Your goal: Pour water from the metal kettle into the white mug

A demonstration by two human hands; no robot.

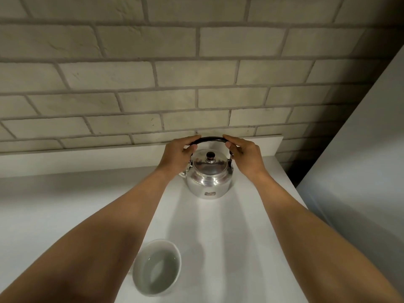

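A shiny metal kettle (207, 180) with a dark-knobbed lid stands on the white counter near the back wall. Its black handle arches upright above the lid. My left hand (178, 153) grips the handle's left end, and my right hand (243, 153) grips its right end. The kettle's base rests on the counter. Its spout is mostly hidden behind my left wrist. A white mug (156, 267) stands close to me, between my forearms, with water in it. My left forearm covers the mug's left side.
The white counter (218, 226) ends at a right edge near a grey slanted panel (360, 171). A brick-pattern wall (175, 84) rises behind a low white upstand (87, 158) at the counter's back.
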